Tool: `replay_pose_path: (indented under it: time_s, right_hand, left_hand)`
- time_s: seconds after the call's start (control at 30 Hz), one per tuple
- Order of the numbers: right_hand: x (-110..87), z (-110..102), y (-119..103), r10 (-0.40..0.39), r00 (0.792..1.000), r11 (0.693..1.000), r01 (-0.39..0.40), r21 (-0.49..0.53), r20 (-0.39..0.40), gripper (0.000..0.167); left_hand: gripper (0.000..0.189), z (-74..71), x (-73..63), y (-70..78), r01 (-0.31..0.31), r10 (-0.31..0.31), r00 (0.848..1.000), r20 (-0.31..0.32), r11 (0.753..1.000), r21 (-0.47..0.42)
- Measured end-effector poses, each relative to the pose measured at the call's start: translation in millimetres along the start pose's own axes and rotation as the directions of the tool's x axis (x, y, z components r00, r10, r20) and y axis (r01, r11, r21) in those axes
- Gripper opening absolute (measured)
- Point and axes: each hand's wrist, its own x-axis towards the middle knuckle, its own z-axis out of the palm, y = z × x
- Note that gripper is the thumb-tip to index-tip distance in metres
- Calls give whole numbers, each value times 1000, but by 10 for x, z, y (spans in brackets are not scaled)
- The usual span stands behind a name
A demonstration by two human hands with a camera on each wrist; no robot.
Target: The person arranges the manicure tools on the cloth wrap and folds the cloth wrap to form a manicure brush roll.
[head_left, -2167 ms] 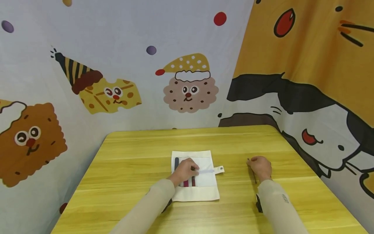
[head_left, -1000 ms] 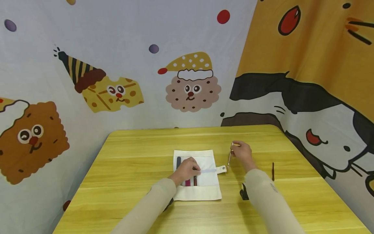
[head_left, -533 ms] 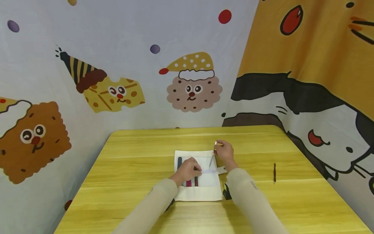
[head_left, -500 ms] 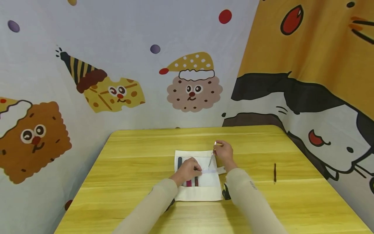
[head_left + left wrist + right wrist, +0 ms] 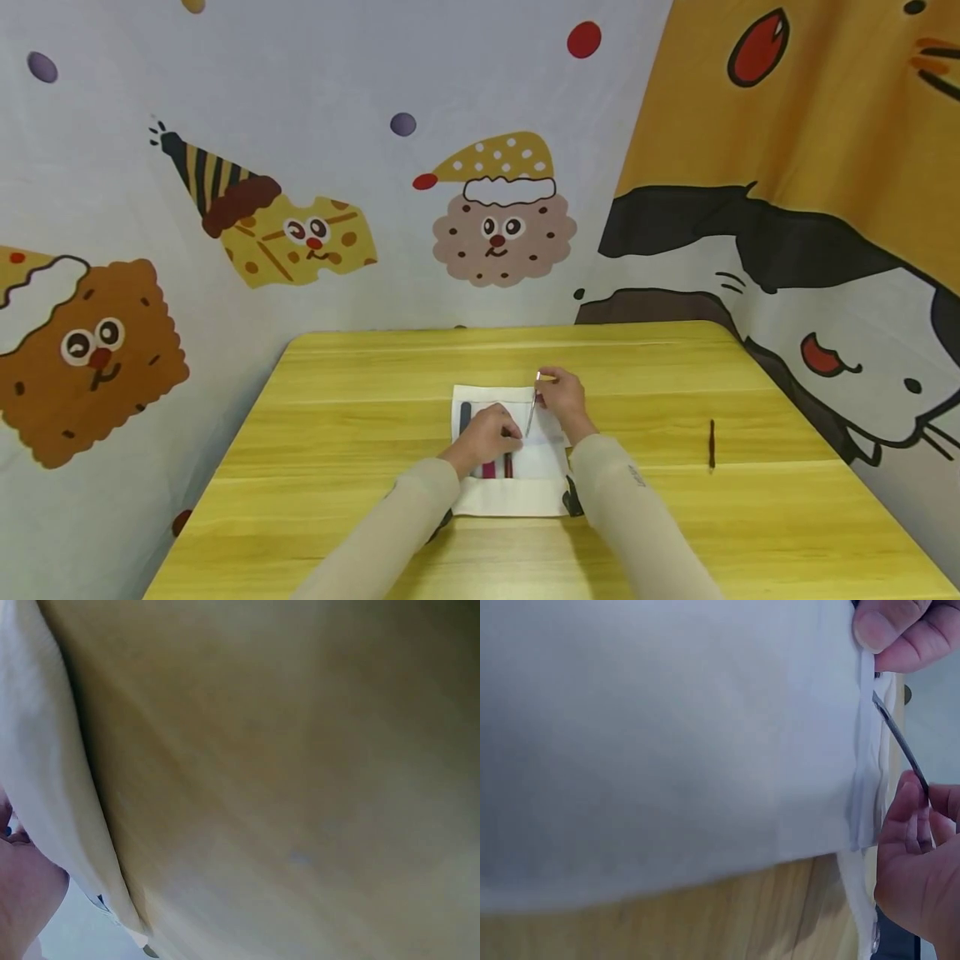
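Observation:
A white cloth tool roll [image 5: 510,498] lies unfolded on the table. My left hand [image 5: 487,432] rests over its middle, thumb and finger pinching the pocket edge [image 5: 862,750]. A thin silver metal tool [image 5: 532,417] is pinched in the fingertips of my right hand [image 5: 564,398]; its exact kind is unclear. It tilts downward, its tip at the pocket opening close to my left fingertips. In the pockets sit a dark grey-blue flat stick [image 5: 466,414], a magenta-ended item [image 5: 489,470] and a dark red stick [image 5: 508,467], partly hidden by my left hand.
A slim dark brown stick [image 5: 712,444] lies on the wooden table [image 5: 337,392] to the right. The roll's snap strap [image 5: 859,900] hangs at its right side, mostly covered by my right arm in the head view. A cartoon-print curtain [image 5: 405,250] stands behind the table.
My right hand has left the brown stick's area with the silver tool and moved left to the roll, lowering the tip to the pocket. My left hand keeps its place.

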Motion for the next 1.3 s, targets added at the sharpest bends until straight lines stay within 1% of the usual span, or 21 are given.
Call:
replay_pose_path:
  time_s: [0.1,0.23,0.4,0.53,0.7,0.9,1.03,1.17,1.3]
  right_hand:
    - [-17,-5,18,2,999,1000,-2,-10,32,34]
    - [-44,-15,53,-8,996,1000,7,5,90,34]
    - [-80,-23,97,-28,981,1000,28,5,193,33]
    - [-105,-34,129,-38,968,999,43,-11,250,31]
    - [-120,-60,159,-45,955,997,61,-46,293,31]
    - [-143,-102,176,-36,947,993,71,-97,319,31]
    - [-145,-118,206,-47,940,990,90,-110,339,31]
    - [-145,-127,233,-48,932,990,93,-109,358,31]
    - [-162,-148,240,-72,921,982,132,-134,383,32]
  left_hand:
    - [7,-1,1,8,-6,6,1000,-4,1000,-1]
    - [6,-4,1,11,-7,7,1000,-7,1000,0]
    - [5,-7,-5,14,-11,11,1000,-9,1000,-2]
    - [6,-6,-11,13,-21,21,1000,-14,1000,-2]
    - [6,-8,-20,20,-8,8,1000,-10,1000,-4]
    - [6,-12,-21,31,-16,16,1000,-14,1000,-8]
    - [8,-7,-18,28,-18,18,1000,-15,1000,0]
    - [7,3,-20,23,-21,21,1000,-15,1000,3]
    - [6,14,-12,17,-24,24,1000,-20,1000,-5]
